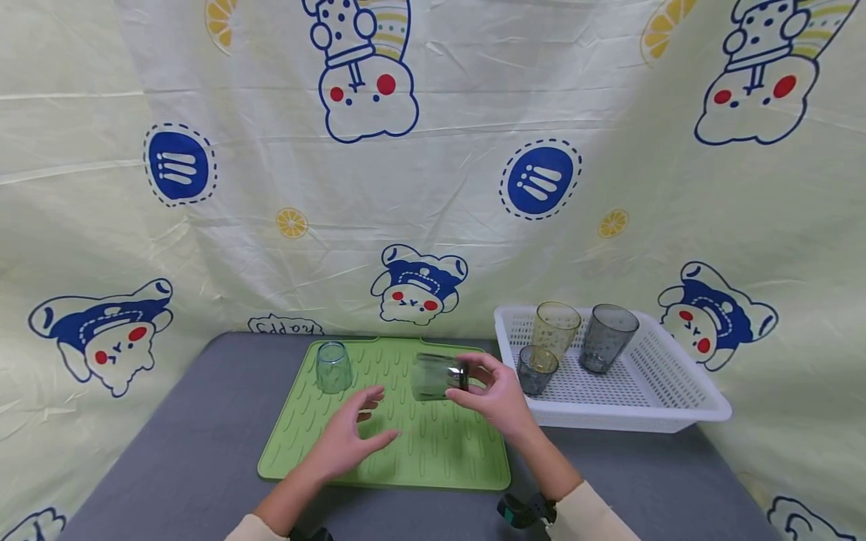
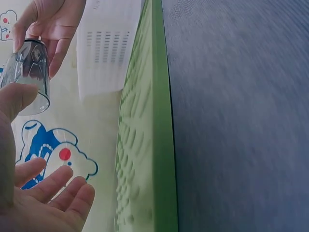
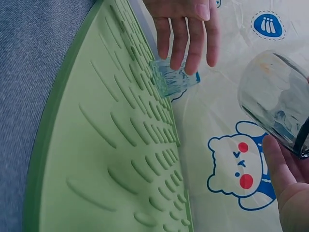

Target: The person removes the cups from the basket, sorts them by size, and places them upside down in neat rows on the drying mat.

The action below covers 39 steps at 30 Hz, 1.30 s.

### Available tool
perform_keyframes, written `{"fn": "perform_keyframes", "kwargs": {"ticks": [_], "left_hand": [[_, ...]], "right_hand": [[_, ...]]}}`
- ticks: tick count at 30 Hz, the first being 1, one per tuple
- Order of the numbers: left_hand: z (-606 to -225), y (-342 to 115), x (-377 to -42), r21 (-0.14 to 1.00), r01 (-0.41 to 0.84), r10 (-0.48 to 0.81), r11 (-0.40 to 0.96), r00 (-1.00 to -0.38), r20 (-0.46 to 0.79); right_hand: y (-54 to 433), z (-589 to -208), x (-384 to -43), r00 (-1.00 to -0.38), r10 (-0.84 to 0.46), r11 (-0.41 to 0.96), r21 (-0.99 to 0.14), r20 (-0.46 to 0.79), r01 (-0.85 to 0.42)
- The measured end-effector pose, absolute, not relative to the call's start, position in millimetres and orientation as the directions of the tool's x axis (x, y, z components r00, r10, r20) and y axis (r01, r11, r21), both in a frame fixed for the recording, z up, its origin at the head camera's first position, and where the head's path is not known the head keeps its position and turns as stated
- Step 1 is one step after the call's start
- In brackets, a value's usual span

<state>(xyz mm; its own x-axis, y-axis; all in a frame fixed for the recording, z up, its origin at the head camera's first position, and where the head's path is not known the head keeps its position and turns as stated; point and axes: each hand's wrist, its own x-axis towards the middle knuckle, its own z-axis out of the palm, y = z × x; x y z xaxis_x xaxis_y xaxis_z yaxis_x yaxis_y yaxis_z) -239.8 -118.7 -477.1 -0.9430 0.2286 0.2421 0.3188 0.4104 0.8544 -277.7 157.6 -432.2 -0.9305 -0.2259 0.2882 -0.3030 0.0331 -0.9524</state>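
My right hand grips a grey-tinted drinking glass by its dark base. The glass lies sideways in the air over the green drying mat, its mouth turned to the left. To its left, my left hand has its fingers spread and its thumb apart, holding nothing. In the left wrist view, the left thumb overlaps the mouth of that glass. A blue-green glass stands on the mat's back left part, beyond the left hand.
At the right, a white perforated basket stands on the grey table. In it are a yellowish glass, a tall grey glass and a small grey-brown glass. A printed curtain hangs behind the table.
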Motion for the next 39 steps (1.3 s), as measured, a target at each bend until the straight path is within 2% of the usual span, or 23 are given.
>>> {"fn": "perform_keyframes", "kwargs": {"ticks": [15,26,39], "left_hand": [[-482.8,-167.9,-236.4,0.684,0.329,0.209,0.651,-0.944,0.256],[-484.5,-211.6,-234.9,0.555,0.312,0.205,0.771,-0.947,0.247],[-485.3,-244.9,-234.0,0.461,0.240,0.172,0.855,-0.968,0.184]], "right_hand": [[133.8,-440.4,-294.8,-0.951,-0.138,0.081,-0.953,0.278,-0.291],[124.6,-448.8,-307.2,-0.958,-0.087,0.145,-0.947,0.275,-0.285],[118.0,-456.2,-323.5,-0.965,-0.079,0.157,-0.952,0.251,-0.261]]}}
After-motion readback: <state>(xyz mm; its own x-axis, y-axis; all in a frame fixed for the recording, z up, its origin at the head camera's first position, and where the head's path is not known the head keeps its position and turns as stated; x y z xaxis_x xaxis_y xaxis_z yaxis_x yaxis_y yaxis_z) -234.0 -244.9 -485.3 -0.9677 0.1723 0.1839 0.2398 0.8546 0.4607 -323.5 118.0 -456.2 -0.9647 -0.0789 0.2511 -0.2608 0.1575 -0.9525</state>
